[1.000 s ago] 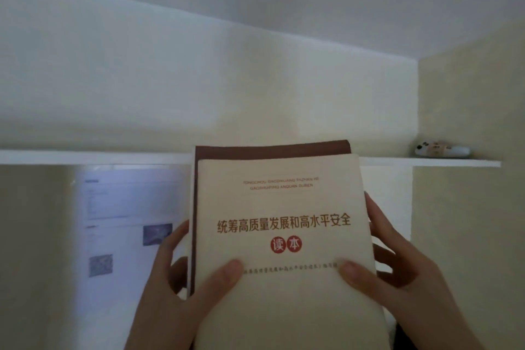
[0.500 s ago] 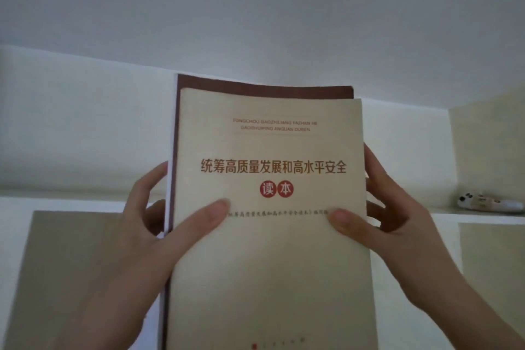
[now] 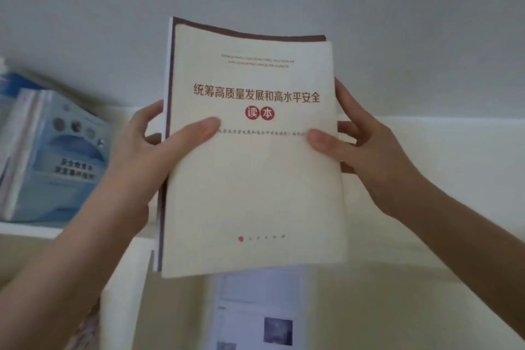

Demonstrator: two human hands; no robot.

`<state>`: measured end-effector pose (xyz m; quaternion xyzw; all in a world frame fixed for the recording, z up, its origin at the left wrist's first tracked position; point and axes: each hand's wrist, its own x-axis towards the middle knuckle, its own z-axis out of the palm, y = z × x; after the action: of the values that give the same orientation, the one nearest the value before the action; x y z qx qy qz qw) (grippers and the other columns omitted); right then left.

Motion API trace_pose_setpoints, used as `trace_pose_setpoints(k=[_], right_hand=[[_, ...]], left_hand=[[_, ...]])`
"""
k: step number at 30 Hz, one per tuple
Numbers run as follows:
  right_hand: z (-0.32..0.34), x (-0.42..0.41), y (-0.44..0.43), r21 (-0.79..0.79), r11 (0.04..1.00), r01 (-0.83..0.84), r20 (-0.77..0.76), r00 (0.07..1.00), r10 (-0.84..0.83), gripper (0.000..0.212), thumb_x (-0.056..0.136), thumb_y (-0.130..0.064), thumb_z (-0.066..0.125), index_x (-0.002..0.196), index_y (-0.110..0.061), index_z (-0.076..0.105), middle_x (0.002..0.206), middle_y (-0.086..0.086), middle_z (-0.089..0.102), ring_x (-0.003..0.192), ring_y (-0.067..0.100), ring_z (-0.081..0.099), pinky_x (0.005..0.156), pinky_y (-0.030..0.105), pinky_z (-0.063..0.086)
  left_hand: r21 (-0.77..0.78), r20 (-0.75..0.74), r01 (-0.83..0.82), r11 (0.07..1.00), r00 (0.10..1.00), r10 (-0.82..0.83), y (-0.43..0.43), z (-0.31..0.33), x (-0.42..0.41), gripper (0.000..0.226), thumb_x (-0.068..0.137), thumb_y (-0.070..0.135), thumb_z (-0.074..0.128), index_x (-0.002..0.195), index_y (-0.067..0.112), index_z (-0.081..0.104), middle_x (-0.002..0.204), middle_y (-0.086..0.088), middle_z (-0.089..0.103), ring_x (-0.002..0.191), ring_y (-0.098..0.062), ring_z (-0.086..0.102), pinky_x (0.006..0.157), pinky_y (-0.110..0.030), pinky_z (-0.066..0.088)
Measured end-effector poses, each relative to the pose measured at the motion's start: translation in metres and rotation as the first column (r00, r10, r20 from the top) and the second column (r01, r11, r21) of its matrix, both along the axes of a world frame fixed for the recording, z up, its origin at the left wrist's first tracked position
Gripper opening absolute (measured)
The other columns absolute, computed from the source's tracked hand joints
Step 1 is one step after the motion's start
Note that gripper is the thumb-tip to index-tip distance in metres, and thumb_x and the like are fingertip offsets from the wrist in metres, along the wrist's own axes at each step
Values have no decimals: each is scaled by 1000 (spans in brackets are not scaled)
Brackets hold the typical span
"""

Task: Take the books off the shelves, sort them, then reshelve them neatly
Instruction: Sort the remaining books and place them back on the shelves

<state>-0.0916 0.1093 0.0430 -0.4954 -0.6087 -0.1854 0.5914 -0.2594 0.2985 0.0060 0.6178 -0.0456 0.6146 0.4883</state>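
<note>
Books point(image 3: 255, 179) — matte cream over brown — held by left hand point(image 3: 142, 156) and right hand point(image 3: 377, 156).

The left hand point(image 3: 142, 156) and right hand point(image 3: 375, 150) hold up a cream book point(image 3: 255, 179) fronting a brown book point(image 3: 169, 88), thumbs on its cover. Blue books point(image 3: 56, 156) stand on the shelf point(image 3: 28, 229) at left.

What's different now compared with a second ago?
The cream book, with a brown book behind it, rose and the view swung left, bringing blue books on a shelf into sight. Both the left hand and right hand still hold them, thumbs on the cover.
</note>
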Motion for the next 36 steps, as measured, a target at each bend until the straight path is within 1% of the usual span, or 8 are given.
trace_pose_setpoints(k=[5, 13, 18, 21, 25, 29, 31, 36], right_hand=[[29, 9, 86, -75, 977, -198, -13, 980, 198, 90, 73, -29, 77, 145, -50, 28, 124, -1, 65, 115, 19, 62, 84, 37, 57], [38, 29, 247, -213, 879, -427, -162, 903, 399, 103, 81, -9, 73, 152, -41, 6, 116, 3, 64, 107, 22, 66, 92, 48, 53], [34, 38, 336, -327, 809, -488, -228, 872, 434, 85, 73, -12, 77, 144, -27, 33, 122, 6, 64, 109, 27, 65, 88, 45, 55], [32, 44, 380, -393, 756, -524, -281, 851, 444, 73, 76, -10, 76, 140, -13, 41, 127, 7, 62, 111, 25, 64, 82, 38, 55], [34, 54, 420, -468, 686, -557, -292, 830, 476, 68, 73, -15, 72, 135, -10, 46, 128, 9, 63, 114, 26, 62, 80, 34, 54], [28, 55, 443, -539, 660, -524, -248, 847, 470, 53, 80, -17, 71, 130, -13, 52, 127, 6, 64, 114, 24, 62, 97, 46, 50], [16, 49, 456, -595, 631, -498, -221, 856, 467, 56, 80, -15, 73, 131, -17, 50, 128, 3, 63, 117, 24, 61, 100, 52, 47], [-9, 42, 477, -616, 544, -571, -260, 798, 543, 74, 79, -7, 76, 140, -20, 38, 137, 4, 56, 125, 25, 55, 101, 54, 45]], left_hand=[[-7, 95, -164, 986, 982, 164, 43, 23, -16, 80, 64, 38, 79, 135, 32, 42, 99, 4, 65, 67, -1, 69, 48, -15, 51], [18, 88, -457, 889, 887, 454, 142, 19, -25, 82, 65, 48, 78, 136, 38, 38, 105, 5, 66, 77, -12, 71, 58, -28, 59], [-1, 57, -571, 821, 820, 570, 206, 5, -20, 85, 63, 55, 75, 137, 38, 37, 117, 3, 61, 89, -16, 67, 67, -36, 59], [-51, 96, -586, 809, 804, 587, 235, -2, -12, 85, 71, 44, 75, 143, 36, 31, 128, 3, 53, 90, -11, 62, 63, -25, 52], [-67, 116, -643, 763, 754, 646, 260, 0, -3, 84, 74, 36, 76, 144, 34, 30, 118, 11, 47, 85, 2, 53, 60, -18, 43], [-51, 59, -740, 670, 668, 742, 280, -2, 1, 90, 67, 52, 75, 143, 38, 29, 129, 4, 48, 108, -17, 56, 81, -41, 54], [-64, 4, -803, 593, 594, 804, 288, -1, 4, 90, 69, 51, 74, 145, 38, 26, 137, -1, 41, 124, -22, 43, 97, -51, 45], [-40, -84, -899, 437, 438, 895, 294, -2, 7, 89, 81, 47, 66, 150, 31, 13, 140, -9, 37, 132, -26, 25, 107, -48, 30]])
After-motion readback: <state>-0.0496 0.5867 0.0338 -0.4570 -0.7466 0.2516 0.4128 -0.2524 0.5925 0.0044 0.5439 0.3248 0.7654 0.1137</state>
